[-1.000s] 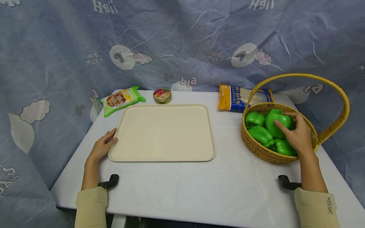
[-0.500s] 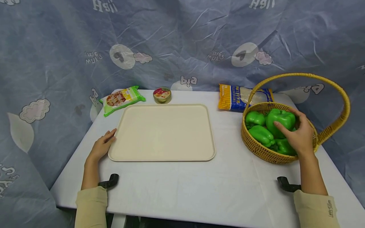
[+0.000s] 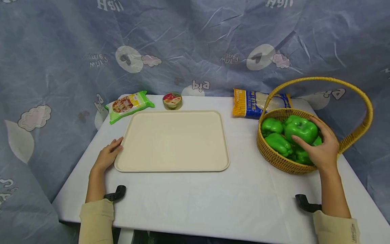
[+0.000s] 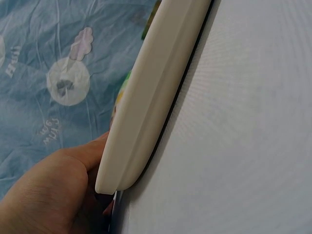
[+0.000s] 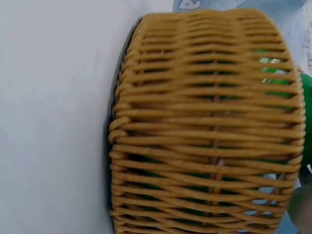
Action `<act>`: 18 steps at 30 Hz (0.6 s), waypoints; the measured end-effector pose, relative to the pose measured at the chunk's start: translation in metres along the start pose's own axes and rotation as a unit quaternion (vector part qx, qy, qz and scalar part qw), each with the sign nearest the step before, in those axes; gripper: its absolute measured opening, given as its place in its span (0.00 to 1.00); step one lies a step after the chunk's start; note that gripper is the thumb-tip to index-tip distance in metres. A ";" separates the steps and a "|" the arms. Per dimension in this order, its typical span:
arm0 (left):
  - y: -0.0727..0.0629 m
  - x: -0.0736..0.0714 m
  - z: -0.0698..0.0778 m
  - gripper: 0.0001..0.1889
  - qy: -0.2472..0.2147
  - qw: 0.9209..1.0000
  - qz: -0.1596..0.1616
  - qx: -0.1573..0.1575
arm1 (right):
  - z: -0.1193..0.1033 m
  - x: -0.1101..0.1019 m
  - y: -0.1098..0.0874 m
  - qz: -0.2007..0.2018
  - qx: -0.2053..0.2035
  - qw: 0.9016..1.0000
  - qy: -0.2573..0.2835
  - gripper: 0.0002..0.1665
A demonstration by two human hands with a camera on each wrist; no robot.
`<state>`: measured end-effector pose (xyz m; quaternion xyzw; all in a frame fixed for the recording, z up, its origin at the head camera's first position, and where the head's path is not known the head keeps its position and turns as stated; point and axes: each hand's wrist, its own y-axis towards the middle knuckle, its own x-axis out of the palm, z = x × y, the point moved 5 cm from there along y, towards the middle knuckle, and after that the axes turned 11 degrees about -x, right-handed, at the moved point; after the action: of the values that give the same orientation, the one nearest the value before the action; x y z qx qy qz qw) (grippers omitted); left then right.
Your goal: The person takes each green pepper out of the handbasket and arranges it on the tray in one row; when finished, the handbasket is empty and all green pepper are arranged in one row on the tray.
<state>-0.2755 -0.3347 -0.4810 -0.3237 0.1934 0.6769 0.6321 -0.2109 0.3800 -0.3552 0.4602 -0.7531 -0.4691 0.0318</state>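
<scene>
In the head view my right hand (image 3: 324,147) holds a green bell pepper (image 3: 301,130), thumb on its near side and fingers around its far right side. This pepper sits over several other green bell peppers (image 3: 278,144) in a round wicker basket (image 3: 275,162). The basket's woven wall (image 5: 209,122) fills most of the right wrist view, with green pepper showing at the right edge. My left hand (image 3: 107,156) rests against the left edge of a cream rectangular tray (image 3: 173,142). In the left wrist view the tray's rim (image 4: 151,92) partly hides the fingers.
A green snack bag (image 3: 129,105) and a small round tin (image 3: 172,101) lie behind the tray. A yellow and blue pasta bag (image 3: 259,103) lies behind the basket, whose tall handle (image 3: 362,101) arches over its right side. A white cloth covers the table (image 3: 195,203).
My right hand has drawn the bell pepper slightly up and toward me, and its top now tilts more into view. My left hand has stayed at the tray's edge.
</scene>
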 end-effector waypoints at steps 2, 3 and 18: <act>0.000 -0.001 -0.001 0.28 -0.002 1.000 0.000 0.000 | -0.005 -0.001 -0.003 0.006 -0.004 1.000 0.000 0.45; 0.001 -0.001 -0.001 0.28 -0.002 1.000 0.000 0.001 | -0.008 -0.002 -0.004 0.009 -0.008 1.000 0.004 0.45; 0.002 -0.003 -0.003 0.28 -0.018 1.000 0.011 0.008 | -0.122 0.057 0.003 -0.042 -0.105 0.988 0.101 0.45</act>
<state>-0.2772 -0.3390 -0.4816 -0.3049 0.1908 0.6877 0.6307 -0.1871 0.2566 -0.3065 0.5305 -0.6726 -0.4976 0.1364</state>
